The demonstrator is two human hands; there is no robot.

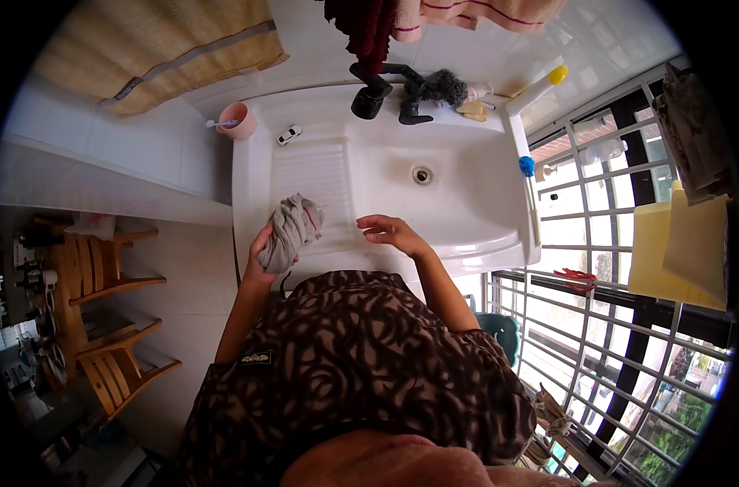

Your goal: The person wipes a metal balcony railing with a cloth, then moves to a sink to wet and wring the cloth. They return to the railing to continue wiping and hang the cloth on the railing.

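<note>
My left hand (261,248) grips a bunched grey cloth (286,234) with a dark red stripe, above the front left corner of a white laundry sink (369,226). Most of that hand's fingers are hidden by the cloth. My right hand (393,234) hovers over the sink's front part, fingers apart and holding nothing. Between the hands lies the lower end of the ribbed washboard (314,170) moulded into the sink. The basin's drain (422,175) shows beyond my right hand.
A black faucet (413,100) stands at the back, beside a grey scouring pad (445,88). A toy car (289,134) and a pink cup (238,120) with a toothbrush sit at the back left. Barred windows (588,213) run along the right; wooden chairs (110,274) stand left.
</note>
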